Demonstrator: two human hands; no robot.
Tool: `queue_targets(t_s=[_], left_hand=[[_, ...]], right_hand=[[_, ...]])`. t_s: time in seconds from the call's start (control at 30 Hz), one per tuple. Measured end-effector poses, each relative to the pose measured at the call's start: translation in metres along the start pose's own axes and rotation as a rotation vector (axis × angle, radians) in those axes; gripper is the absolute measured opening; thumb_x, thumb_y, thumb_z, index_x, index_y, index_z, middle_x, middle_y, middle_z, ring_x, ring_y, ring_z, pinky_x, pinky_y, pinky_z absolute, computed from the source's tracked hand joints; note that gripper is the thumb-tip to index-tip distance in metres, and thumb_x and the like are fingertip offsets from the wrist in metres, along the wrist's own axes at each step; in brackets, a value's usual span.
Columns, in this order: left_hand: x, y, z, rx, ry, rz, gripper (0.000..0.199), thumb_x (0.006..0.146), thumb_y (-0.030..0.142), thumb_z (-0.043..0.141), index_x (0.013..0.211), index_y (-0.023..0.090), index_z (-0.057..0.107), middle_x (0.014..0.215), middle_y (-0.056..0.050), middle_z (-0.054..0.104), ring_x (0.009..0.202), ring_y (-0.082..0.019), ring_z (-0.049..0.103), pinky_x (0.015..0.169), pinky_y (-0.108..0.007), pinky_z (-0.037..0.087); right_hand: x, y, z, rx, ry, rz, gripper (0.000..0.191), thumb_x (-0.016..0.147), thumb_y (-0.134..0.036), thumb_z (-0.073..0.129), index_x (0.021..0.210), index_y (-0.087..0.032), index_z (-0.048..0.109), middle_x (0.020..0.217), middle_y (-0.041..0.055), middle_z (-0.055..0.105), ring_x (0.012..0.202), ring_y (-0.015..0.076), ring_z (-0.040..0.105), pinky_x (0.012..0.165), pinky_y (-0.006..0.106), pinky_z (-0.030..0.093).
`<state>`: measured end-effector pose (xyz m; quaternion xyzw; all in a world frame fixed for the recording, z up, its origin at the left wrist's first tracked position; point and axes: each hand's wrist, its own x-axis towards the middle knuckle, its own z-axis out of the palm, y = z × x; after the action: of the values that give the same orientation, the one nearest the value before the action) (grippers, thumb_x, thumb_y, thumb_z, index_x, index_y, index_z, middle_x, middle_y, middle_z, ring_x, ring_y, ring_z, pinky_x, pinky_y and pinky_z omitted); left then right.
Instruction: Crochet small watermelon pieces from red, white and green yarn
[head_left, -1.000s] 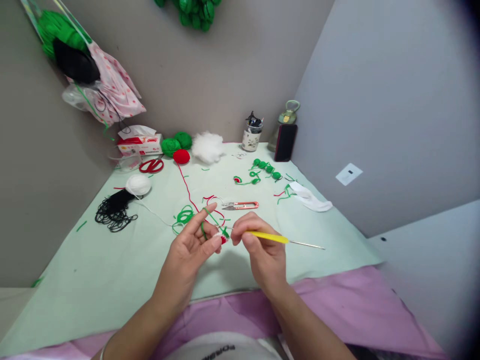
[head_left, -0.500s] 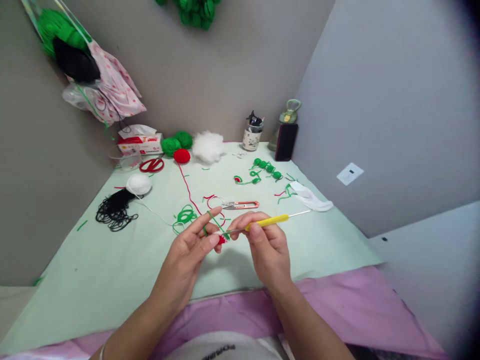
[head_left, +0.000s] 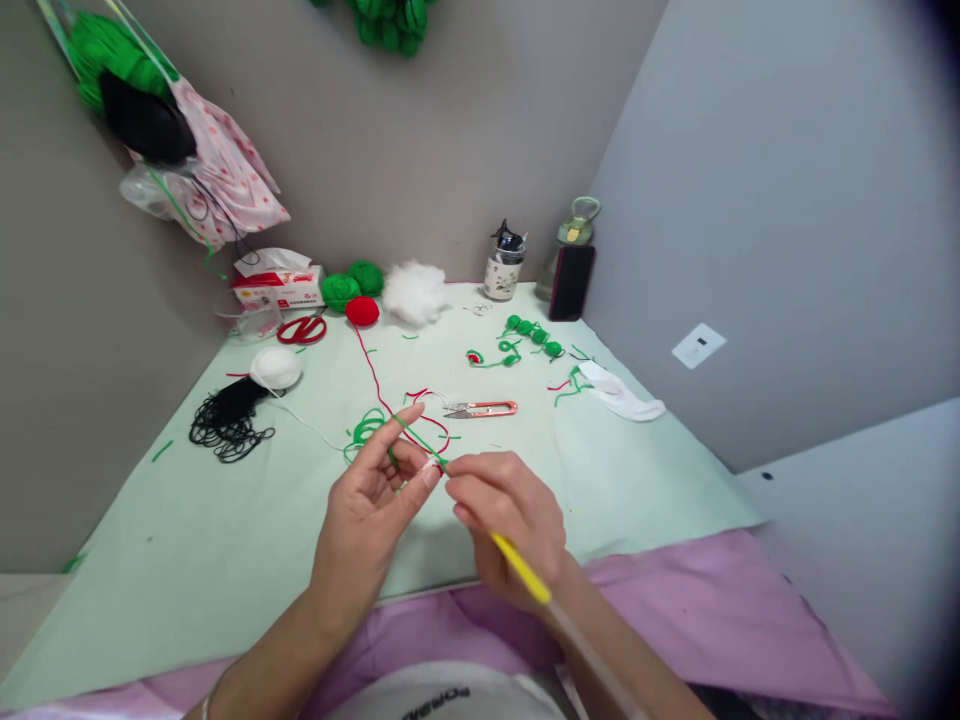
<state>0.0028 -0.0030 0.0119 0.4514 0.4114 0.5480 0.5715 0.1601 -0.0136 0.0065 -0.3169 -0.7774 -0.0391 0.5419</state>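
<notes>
Soft, twisted green yarn (head_left: 418,437) runs taut off the raised left forefinger to a small stitched piece (head_left: 433,464) at the middle of the table (head_left: 247,530), toward the near side. The left hand (head_left: 371,490) pinches that piece between thumb and fingers (only a pale edge shows clearly). The right hand (head_left: 517,510), knuckles up, grips a slim hook with a smooth yellow handle (head_left: 521,568) slanting back toward the near right. Beyond lie metal snips (head_left: 484,409), a fluffy white heap (head_left: 414,293) and, at left, a round white ball (head_left: 275,369).
</notes>
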Motion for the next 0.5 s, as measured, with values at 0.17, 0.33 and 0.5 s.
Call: queue_targets(t_s=[0.17,0.33,0.5], left_hand=[[-0.001,0.004,0.001,-0.175,-0.047,-0.133,0.063,0.082,0.029,0.087,0.141,0.030,0.066,0.082,0.003,0.062,0.077,-0.011,0.058,0.074,-0.020,0.050],[0.003,0.009,-0.003,-0.380,-0.134,-0.391,0.062,0.076,0.032,0.091,0.135,0.022,0.073,0.081,0.001,0.060,0.071,-0.009,0.053,0.071,-0.019,0.051],[0.007,0.011,-0.005,-0.354,-0.118,-0.348,0.058,0.079,0.023,0.088,0.135,0.024,0.073,0.079,0.003,0.057,0.068,-0.008,0.051,0.068,-0.017,0.047]], right_hand=[[-0.007,0.002,0.005,-0.131,-0.014,-0.060,0.030,0.102,-0.010,0.050,0.121,-0.018,0.070,0.100,0.0116,0.074,0.094,0.0202,0.072,0.081,0.031,0.064],[-0.009,0.007,0.002,0.123,-0.007,0.060,0.040,0.101,-0.008,0.055,0.133,-0.027,0.068,0.109,0.0093,0.073,0.099,0.0185,0.073,0.080,0.032,0.065],[-0.007,0.007,-0.002,0.505,0.095,0.394,0.030,0.103,-0.011,0.055,0.119,-0.027,0.075,0.100,0.0059,0.075,0.093,0.0178,0.072,0.081,0.034,0.061]])
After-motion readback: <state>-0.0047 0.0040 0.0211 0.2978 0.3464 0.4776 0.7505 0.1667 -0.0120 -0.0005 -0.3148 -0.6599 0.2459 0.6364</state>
